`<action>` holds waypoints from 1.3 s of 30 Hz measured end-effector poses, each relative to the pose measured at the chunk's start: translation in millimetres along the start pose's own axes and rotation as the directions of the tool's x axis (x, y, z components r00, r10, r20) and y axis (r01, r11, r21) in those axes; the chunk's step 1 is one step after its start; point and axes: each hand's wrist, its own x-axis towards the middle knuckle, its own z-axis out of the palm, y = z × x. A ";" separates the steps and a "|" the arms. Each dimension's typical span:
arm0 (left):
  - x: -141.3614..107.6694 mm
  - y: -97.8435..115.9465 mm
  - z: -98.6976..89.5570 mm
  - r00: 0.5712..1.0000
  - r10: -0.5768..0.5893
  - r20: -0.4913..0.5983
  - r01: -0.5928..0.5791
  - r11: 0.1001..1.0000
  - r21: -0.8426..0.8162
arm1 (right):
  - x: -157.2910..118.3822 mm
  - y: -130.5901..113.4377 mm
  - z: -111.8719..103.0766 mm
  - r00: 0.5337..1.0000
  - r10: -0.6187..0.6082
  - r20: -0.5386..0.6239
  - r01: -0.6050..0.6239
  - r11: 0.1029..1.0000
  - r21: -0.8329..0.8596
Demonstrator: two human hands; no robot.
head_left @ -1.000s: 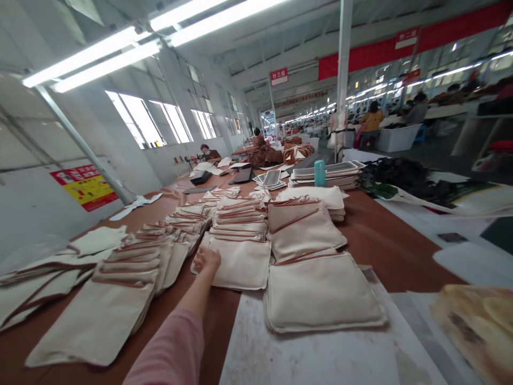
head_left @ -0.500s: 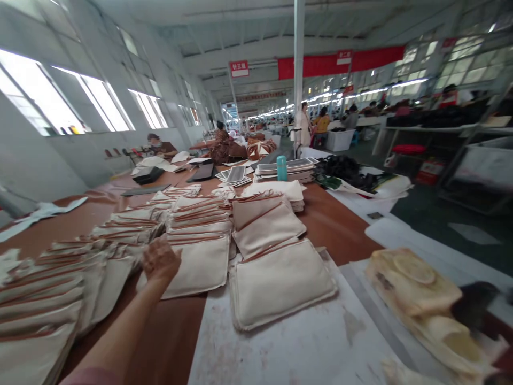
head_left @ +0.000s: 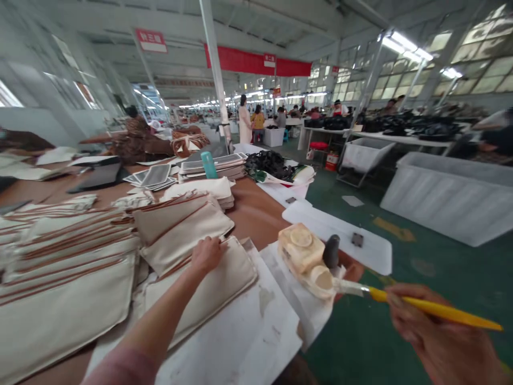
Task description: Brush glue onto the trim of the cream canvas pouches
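Observation:
My right hand (head_left: 444,331) grips a paintbrush (head_left: 436,309) by its yellow handle. The brush's pale bristles reach the mouth of a glue-stained, cut-open plastic container (head_left: 304,248). Across the table, my left hand (head_left: 207,254) rests at the upper edge of the front cream fabric panel (head_left: 228,272), its fingers curled together on that edge. More cream panels with brown edging (head_left: 188,227) lie overlapped just behind it. Several overlapping rows of similar cream panels (head_left: 76,289) spread out to the left.
A white, stained board (head_left: 232,331) lies under the front panels. Behind are a teal bottle (head_left: 209,164), stacked grey-centred pieces (head_left: 156,175) and black material (head_left: 270,164). A large white bin (head_left: 449,198) stands on the green floor at right. Other people work farther back.
My view has turned right. The left hand has moved from the left rows to the front panel. My right hand has come into view with the brush at the container.

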 end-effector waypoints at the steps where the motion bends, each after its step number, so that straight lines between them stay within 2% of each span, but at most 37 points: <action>1: 4.9 0.1 -3.0 0.999 -0.006 0.038 0.006 1.000 0.002 | 5.0 -2.2 -2.2 0.999 0.000 0.038 0.002 0.999 -0.034; 4: 9.0 0.6 -16.1 0.992 0.019 0.128 -0.020 1.000 0.006 | 19.2 1.4 4.9 0.988 -0.085 0.132 0.109 0.977 -0.182; 7: -7.3 8.0 -34.3 0.986 0.106 0.130 -0.106 0.994 -0.006 | 32.9 18.1 23.7 0.937 -0.208 0.279 0.271 0.939 -0.211; 11: -54.0 25.9 -63.7 0.966 0.252 0.055 -0.250 0.967 -0.045 | 46.4 39.9 43.5 0.865 -0.272 0.421 0.380 0.903 -0.198; 14: -93.2 39.8 -85.6 0.939 0.342 -0.031 -0.344 0.934 -0.097 | 48.8 41.5 44.1 0.849 -0.301 0.435 0.417 0.886 -0.202; 17: -124.1 54.0 -100.2 0.919 0.376 -0.117 -0.390 0.912 -0.130 | 43.5 35.7 36.4 0.836 -0.346 0.427 0.462 0.863 -0.204; 20: -144.0 68.7 -102.9 0.898 0.409 -0.165 -0.435 0.883 -0.175 | 31.3 34.2 25.4 0.788 -0.403 0.465 0.531 0.828 -0.183; 24: -160.0 81.3 -93.7 0.902 0.391 -0.182 -0.427 0.871 -0.242 | 10.9 36.4 7.4 0.693 -0.436 0.574 0.617 0.770 -0.161; 26: -165.7 83.7 -88.8 0.904 0.377 -0.200 -0.422 0.863 -0.277 | 4.0 35.9 1.1 0.679 -0.457 0.574 0.644 0.747 -0.167; 27: -168.1 84.4 -87.3 0.903 0.375 -0.211 -0.424 0.856 -0.296 | 1.9 35.8 -0.1 0.688 -0.473 0.551 0.646 0.744 -0.167; 28: -170.1 84.9 -86.6 0.901 0.372 -0.222 -0.427 0.848 -0.314 | 0.7 36.2 -0.1 0.715 -0.477 0.512 0.628 0.760 -0.168; 31: -175.2 86.4 -89.2 0.918 0.331 -0.221 -0.394 0.832 -0.390 | 0.0 42.5 4.2 0.839 -0.409 0.358 0.490 0.855 -0.172; 33: -179.3 86.6 -93.7 0.949 0.270 -0.165 -0.316 0.821 -0.476 | -0.2 49.4 5.3 0.897 -0.344 0.278 0.401 0.897 -0.183; 36: -187.3 85.8 -100.1 0.977 0.214 -0.019 -0.177 0.751 -0.636 | -1.8 52.2 0.3 0.930 -0.331 0.159 0.363 0.896 -0.255; 39: -195.7 86.1 -102.5 0.971 0.232 0.060 -0.116 0.674 -0.730 | -7.6 32.5 -1.5 0.946 -0.323 0.001 0.317 0.928 -0.196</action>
